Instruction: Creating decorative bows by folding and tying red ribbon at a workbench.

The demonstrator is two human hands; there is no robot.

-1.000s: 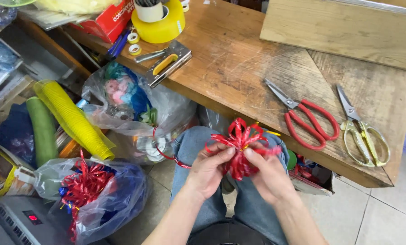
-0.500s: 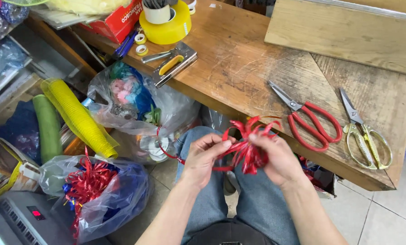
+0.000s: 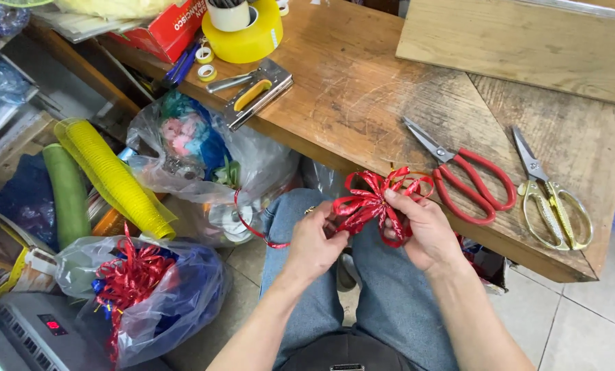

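A red ribbon bow [image 3: 375, 199] with several shiny loops is held over my lap, just in front of the wooden table's edge. My right hand [image 3: 423, 230] grips the bow at its centre from the right. My left hand [image 3: 314, 244] pinches the bow's lower left part, and a thin red ribbon strand [image 3: 252, 227] trails from there to the left in a loop. My knees in blue jeans [image 3: 376, 295] are below both hands.
On the wooden table [image 3: 362, 96] lie red-handled scissors [image 3: 469, 175], gold-handled scissors [image 3: 551, 196], a stapler [image 3: 256, 93] and a yellow tape roll [image 3: 249, 34]. Plastic bags, one holding red bows [image 3: 139, 282], and yellow [image 3: 111, 175] and green [image 3: 67, 196] mesh rolls crowd the floor at left.
Both hands have shifted slightly and turned the bow; its loops now fan out upward near the table edge, and my left hand sits lower and closer to the bow.
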